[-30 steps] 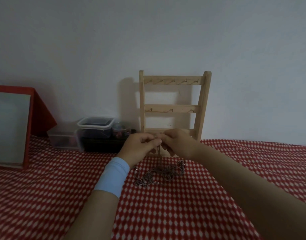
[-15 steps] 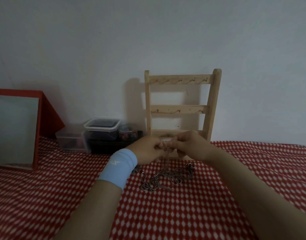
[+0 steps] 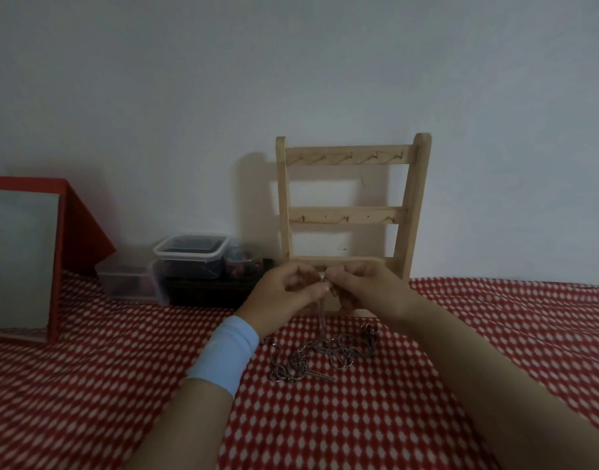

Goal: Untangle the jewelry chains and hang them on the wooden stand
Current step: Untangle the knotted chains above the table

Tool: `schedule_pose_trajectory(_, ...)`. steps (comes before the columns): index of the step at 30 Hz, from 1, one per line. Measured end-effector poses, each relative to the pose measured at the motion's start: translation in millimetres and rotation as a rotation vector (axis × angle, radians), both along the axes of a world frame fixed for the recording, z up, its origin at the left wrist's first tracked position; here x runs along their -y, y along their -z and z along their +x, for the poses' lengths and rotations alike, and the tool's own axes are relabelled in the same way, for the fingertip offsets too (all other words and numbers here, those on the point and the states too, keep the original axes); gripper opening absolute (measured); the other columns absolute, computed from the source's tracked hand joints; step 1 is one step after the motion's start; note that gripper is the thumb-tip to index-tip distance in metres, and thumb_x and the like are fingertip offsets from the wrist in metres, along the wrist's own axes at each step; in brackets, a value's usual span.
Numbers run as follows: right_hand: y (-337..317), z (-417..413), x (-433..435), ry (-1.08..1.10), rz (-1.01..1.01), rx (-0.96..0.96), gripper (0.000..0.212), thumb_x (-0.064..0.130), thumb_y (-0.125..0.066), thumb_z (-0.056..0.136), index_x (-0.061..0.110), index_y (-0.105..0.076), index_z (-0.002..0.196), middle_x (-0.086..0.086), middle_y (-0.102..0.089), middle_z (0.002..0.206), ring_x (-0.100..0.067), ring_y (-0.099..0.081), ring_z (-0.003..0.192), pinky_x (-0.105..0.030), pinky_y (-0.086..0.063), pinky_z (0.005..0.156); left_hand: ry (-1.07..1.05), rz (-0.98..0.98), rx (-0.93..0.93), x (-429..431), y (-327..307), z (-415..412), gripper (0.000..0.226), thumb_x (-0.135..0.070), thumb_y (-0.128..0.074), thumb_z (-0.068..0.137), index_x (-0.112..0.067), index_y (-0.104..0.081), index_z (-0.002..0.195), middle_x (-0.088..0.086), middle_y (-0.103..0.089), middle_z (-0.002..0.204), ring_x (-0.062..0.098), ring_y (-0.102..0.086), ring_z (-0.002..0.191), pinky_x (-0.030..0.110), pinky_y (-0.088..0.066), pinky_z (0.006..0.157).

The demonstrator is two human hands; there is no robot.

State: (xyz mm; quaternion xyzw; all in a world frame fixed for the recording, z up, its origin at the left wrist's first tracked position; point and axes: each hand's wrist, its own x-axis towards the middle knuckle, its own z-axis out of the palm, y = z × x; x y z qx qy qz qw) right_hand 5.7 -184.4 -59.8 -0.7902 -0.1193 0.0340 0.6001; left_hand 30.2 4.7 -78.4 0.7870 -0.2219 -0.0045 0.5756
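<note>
A tangled heap of thin metal chains (image 3: 322, 357) lies on the red-and-white patterned cloth in front of me. One strand rises from the heap to my fingertips. My left hand (image 3: 284, 293), with a light blue wristband, and my right hand (image 3: 366, 290) meet above the heap, and both pinch that strand between thumb and fingers. Behind them the wooden stand (image 3: 350, 212) leans upright against the wall, with rows of small hooks on its top and middle rails. No chain hangs on it.
Clear plastic boxes (image 3: 189, 262) and a small round jar (image 3: 242, 264) sit left of the stand by the wall. A red-framed mirror (image 3: 23, 262) stands at the far left. The patterned cloth (image 3: 88, 385) covers the whole surface.
Both hands stay together pinching the strand. The view has shifted slightly, so the stand sits a little further right and lower than a second ago. The chain heap has not moved.
</note>
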Motion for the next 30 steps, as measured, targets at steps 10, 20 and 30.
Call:
schedule_pose_trajectory(10,5.6,1.3,-8.4,0.104,0.075,-0.108,0.022,0.024,-0.067,0.097,0.010,-0.071,0.080,0.001,-0.058,0.065,-0.013,-0.052,0.056,-0.033,-0.048,0.063,-0.110,0.010,0.157,-0.7,3.6,1.1,0.013,-0.014,-0.077,0.082,-0.026,-0.074,0.078,-0.004,-0.074,0.083,0.007,-0.068,0.082,0.019,-0.054,0.078)
schedule_pose_trajectory(20,3.4,-1.0,-3.3,-0.037,-0.109,-0.198,0.035,0.036,-0.058,0.101,0.006,-0.070,0.088,0.002,-0.063,0.064,-0.010,-0.054,0.058,-0.021,-0.046,0.057,0.034,-0.169,-0.150,-6.0,-1.4,1.1,0.016,-0.014,-0.066,0.090,-0.021,-0.072,0.077,0.003,-0.070,0.087,0.019,-0.067,0.085,0.030,-0.056,0.078)
schedule_pose_trajectory(30,1.4,3.0,-4.1,-0.080,0.255,-0.271,0.025,0.025,-0.055,0.104,0.006,-0.070,0.096,-0.004,-0.063,0.081,-0.015,-0.056,0.068,-0.030,-0.051,0.064,0.008,-0.090,-0.051,-1.9,-4.7,1.7,0.012,-0.025,-0.072,0.087,-0.026,-0.069,0.099,-0.002,-0.074,0.100,0.013,-0.068,0.099,0.026,-0.055,0.088)
